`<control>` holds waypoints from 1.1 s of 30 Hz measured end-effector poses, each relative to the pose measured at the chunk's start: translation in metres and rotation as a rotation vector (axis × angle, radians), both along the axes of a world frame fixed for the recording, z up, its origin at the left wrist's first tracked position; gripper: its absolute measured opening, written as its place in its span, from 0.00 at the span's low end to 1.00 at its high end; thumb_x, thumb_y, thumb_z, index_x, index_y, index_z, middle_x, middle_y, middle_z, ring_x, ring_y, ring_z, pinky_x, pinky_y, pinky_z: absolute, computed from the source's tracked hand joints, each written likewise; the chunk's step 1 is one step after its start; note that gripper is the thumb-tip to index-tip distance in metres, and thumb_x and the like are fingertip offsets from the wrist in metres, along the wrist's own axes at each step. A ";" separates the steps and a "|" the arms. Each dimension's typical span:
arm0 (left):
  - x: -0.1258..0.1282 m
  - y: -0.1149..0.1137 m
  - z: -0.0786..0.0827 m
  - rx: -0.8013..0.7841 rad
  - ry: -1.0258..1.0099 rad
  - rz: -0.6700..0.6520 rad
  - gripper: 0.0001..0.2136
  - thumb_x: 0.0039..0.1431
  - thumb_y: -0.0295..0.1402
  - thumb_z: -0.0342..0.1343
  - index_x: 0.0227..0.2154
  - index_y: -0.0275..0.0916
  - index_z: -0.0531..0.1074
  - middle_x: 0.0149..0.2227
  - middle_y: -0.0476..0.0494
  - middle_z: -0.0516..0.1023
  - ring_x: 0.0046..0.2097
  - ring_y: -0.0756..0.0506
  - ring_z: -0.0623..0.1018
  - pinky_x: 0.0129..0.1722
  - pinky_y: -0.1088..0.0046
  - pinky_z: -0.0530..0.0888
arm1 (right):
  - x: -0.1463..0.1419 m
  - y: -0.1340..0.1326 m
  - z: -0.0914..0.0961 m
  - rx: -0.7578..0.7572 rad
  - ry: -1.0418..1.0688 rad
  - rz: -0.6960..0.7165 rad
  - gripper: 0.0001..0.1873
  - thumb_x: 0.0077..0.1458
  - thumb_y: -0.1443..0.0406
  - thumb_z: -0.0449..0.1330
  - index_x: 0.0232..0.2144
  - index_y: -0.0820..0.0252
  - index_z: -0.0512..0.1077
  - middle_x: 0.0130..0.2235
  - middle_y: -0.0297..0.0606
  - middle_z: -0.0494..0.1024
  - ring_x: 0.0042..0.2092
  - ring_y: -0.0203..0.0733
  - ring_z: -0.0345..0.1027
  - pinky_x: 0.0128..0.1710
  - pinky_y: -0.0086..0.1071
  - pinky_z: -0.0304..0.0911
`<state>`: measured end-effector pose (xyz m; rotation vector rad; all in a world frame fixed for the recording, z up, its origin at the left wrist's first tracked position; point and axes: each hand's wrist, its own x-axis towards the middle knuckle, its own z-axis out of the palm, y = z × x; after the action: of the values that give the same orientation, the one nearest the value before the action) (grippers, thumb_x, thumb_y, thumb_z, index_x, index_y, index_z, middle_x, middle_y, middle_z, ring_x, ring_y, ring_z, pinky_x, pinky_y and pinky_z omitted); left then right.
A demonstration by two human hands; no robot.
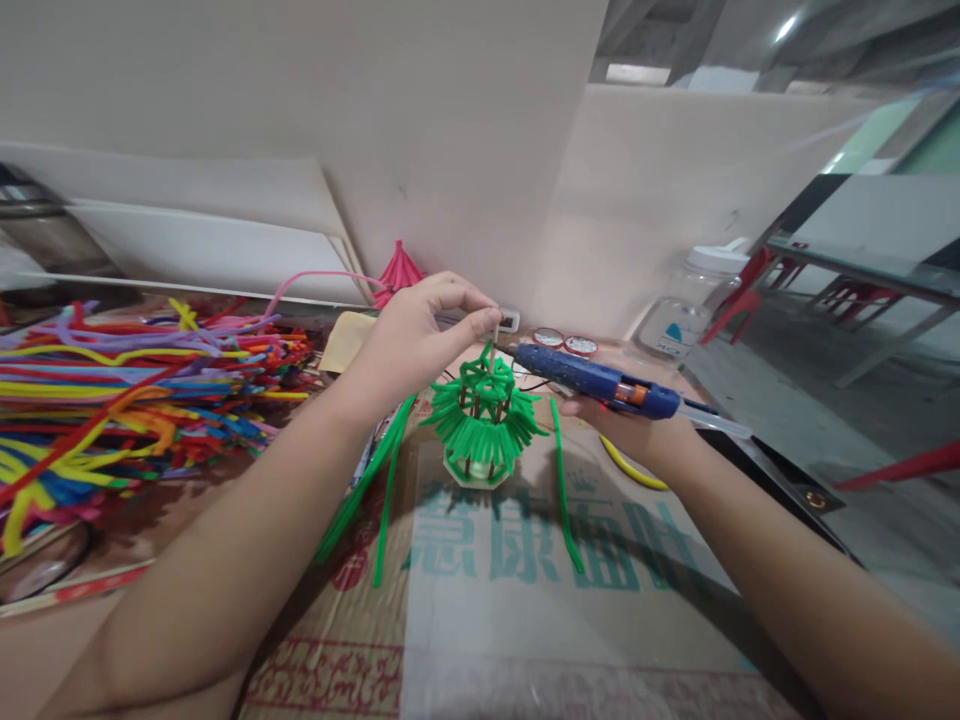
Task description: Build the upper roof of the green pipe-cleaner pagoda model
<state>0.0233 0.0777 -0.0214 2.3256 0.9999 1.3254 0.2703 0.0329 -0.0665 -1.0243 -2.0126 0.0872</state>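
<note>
A small green pavilion model [487,425] made of pipe cleaners stands upright on cardboard, with brown posts and a pale base. My left hand [442,320] pinches the top of a thin wooden stick [493,352] that rises from the model's peak. In my right hand [626,430] is a blue glue gun [592,378], its nozzle pointing left at the stick near the peak. Whether the nozzle touches the stick I cannot tell. Green pipe cleaners [382,490] lie left of the model, and another green pipe cleaner [566,500] lies to its right.
A heap of coloured pipe cleaners [135,390] covers the left side. Behind my left hand stands a pink pipe-cleaner piece [399,270]. A clear bottle [686,305] stands at the back right. The printed cardboard [525,640] lies beneath the model; a wall rises behind.
</note>
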 end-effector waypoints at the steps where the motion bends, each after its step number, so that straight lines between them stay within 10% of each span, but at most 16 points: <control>1: 0.000 0.000 0.000 0.003 0.002 0.000 0.09 0.62 0.36 0.59 0.34 0.37 0.81 0.38 0.44 0.81 0.41 0.45 0.78 0.46 0.68 0.73 | 0.000 0.000 -0.001 -0.004 0.000 -0.002 0.12 0.55 0.54 0.67 0.32 0.54 0.75 0.32 0.36 0.81 0.33 0.46 0.75 0.35 0.37 0.67; 22: -0.002 0.002 -0.002 0.014 0.014 0.009 0.09 0.63 0.36 0.59 0.35 0.38 0.81 0.38 0.46 0.81 0.41 0.46 0.78 0.45 0.70 0.73 | 0.004 0.004 0.004 -0.212 0.180 -0.012 0.16 0.55 0.51 0.64 0.29 0.57 0.75 0.32 0.38 0.79 0.35 0.46 0.73 0.37 0.37 0.67; 33: 0.000 -0.002 0.000 0.003 0.017 -0.002 0.09 0.62 0.37 0.59 0.35 0.39 0.81 0.39 0.44 0.81 0.41 0.45 0.78 0.45 0.68 0.74 | 0.032 0.041 -0.023 -0.419 0.178 -0.159 0.18 0.58 0.50 0.60 0.34 0.58 0.78 0.38 0.40 0.83 0.42 0.47 0.76 0.44 0.38 0.67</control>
<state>0.0229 0.0761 -0.0215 2.3429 1.0016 1.3097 0.3018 0.0744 -0.0897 -1.3813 -1.7815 0.5143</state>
